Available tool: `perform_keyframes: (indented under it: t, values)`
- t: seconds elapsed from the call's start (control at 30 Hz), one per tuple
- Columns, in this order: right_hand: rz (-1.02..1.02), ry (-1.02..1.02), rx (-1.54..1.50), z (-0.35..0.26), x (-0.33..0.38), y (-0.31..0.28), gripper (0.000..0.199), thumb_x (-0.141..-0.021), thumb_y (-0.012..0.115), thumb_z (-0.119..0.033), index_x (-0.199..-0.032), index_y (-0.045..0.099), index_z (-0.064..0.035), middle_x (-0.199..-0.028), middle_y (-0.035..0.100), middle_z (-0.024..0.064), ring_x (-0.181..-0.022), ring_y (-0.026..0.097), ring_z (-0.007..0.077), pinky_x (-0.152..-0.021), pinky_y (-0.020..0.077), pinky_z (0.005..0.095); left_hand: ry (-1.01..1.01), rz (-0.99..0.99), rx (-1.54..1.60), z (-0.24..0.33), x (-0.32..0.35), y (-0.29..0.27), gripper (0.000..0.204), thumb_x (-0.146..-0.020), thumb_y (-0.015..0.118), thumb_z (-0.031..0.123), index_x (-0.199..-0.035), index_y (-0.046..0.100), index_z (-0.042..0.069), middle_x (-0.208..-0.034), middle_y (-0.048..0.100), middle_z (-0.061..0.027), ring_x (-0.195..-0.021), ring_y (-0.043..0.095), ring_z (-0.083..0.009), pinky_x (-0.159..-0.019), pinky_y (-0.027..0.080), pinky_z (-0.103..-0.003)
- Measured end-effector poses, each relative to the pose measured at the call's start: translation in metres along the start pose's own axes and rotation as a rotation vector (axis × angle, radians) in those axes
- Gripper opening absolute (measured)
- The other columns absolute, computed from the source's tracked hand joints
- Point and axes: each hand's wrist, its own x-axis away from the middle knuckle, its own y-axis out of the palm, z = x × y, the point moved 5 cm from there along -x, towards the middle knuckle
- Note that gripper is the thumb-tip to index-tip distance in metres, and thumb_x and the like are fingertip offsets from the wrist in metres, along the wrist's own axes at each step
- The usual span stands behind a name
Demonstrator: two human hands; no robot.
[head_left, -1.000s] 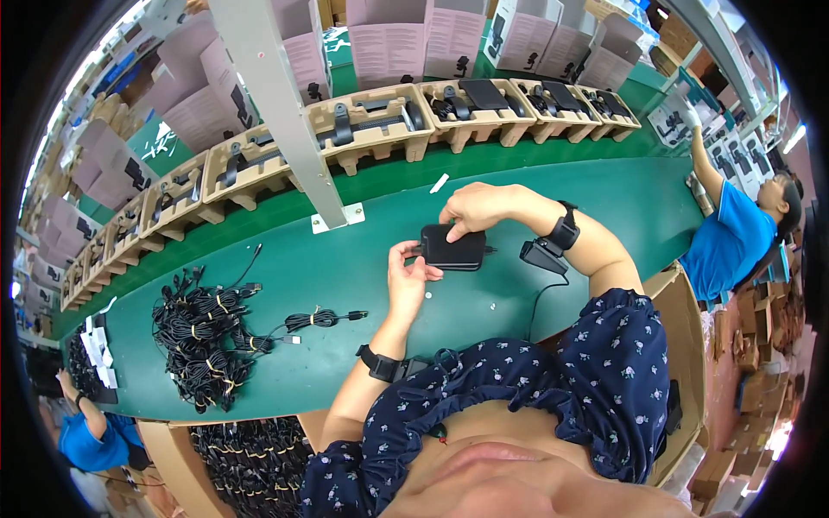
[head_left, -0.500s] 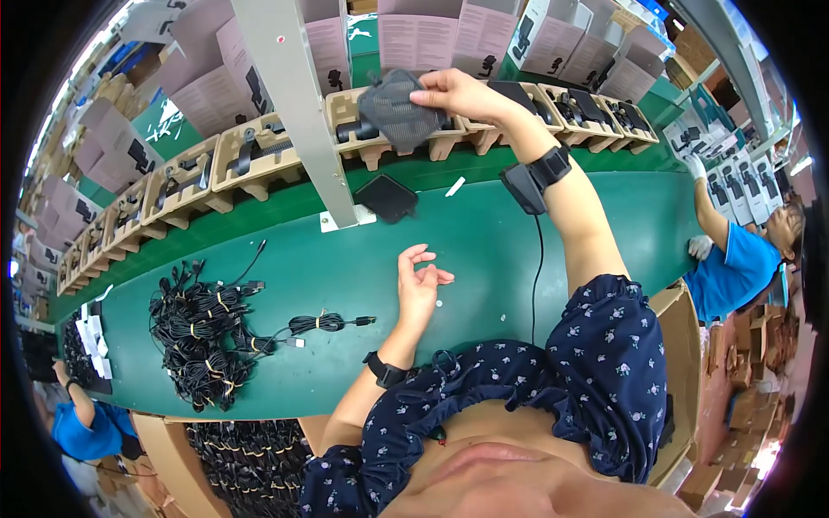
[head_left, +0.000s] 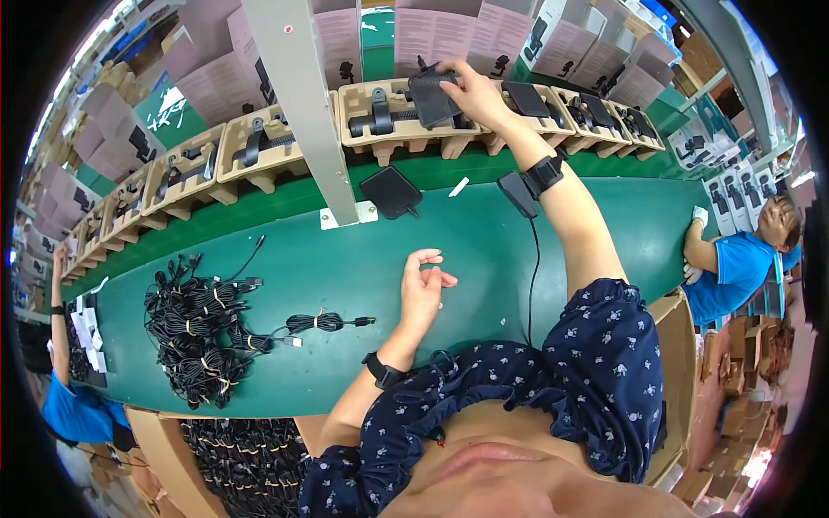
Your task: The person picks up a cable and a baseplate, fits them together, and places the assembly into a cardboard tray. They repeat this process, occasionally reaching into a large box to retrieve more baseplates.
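Note:
My right hand (head_left: 473, 90) reaches out to a tan molded tray (head_left: 358, 142) and grips a flat black drawstring pouch (head_left: 434, 99) by its right side. The pouch rests over the right part of that tray, beside a black mount part (head_left: 380, 116) on the left. Above the green table, my left hand (head_left: 421, 292) hovers with loosely bent, parted fingers and holds nothing. A second black pouch (head_left: 391, 192) lies on the table by the foot of the metal post. Nearest my left hand is a bundled black cable (head_left: 315, 322).
A grey metal post (head_left: 302, 104) rises before the tray row. Cable bundles (head_left: 194, 332) are heaped on the green table (head_left: 466, 302) at left. A cardboard box (head_left: 164, 457) of cables stands below. Open printed boxes (head_left: 432, 39) line the back. Co-workers in blue sit at both ends.
My right hand has brought the pouch down onto the tray and slightly right, uncovering the mount part. My left hand stays about where it was. The left co-worker's arm now reaches toward the trays.

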Motion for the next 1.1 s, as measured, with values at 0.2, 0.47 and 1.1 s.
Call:
perform_keyframes:
  t: [0.2,0.47,1.1]
  values:
    - [-0.429,0.017,-0.454,0.017,0.015,0.012,0.034,-0.092,0.043,-0.030,-0.112,0.051,-0.0046,-0.086,0.060,0.0046,-0.075,0.054,0.0089,-0.067,0.0438,0.0226,0.007,-0.003,-0.039,-0.003,-0.002,0.000,0.021,-0.087,0.039,-0.005,-0.107,0.042,-0.002,-0.104,0.047,-0.0127,-0.070,0.060,-0.0168,-0.064,0.051,-0.027]
    - [0.033,-0.132,0.073,0.013,0.010,-0.009,0.027,-0.080,0.061,-0.028,-0.096,0.061,-0.0068,-0.080,0.061,0.0086,-0.074,0.057,0.0197,-0.069,0.0446,0.0299,-0.024,-0.005,-0.096,-0.005,-0.004,0.001,0.020,-0.087,0.039,-0.005,-0.106,0.042,-0.002,-0.103,0.048,-0.0125,-0.070,0.060,-0.0160,-0.065,0.052,-0.027]
    - [-0.181,0.156,0.211,0.098,-0.041,0.018,0.064,-0.077,0.057,-0.053,-0.102,0.057,0.0062,-0.100,0.059,0.0240,-0.100,0.056,0.0324,-0.084,0.0430,0.0379,0.014,-0.013,-0.088,-0.011,-0.010,0.015,0.020,-0.086,0.040,-0.005,-0.105,0.044,-0.002,-0.101,0.050,-0.0122,-0.068,0.061,-0.0157,-0.063,0.051,-0.026]
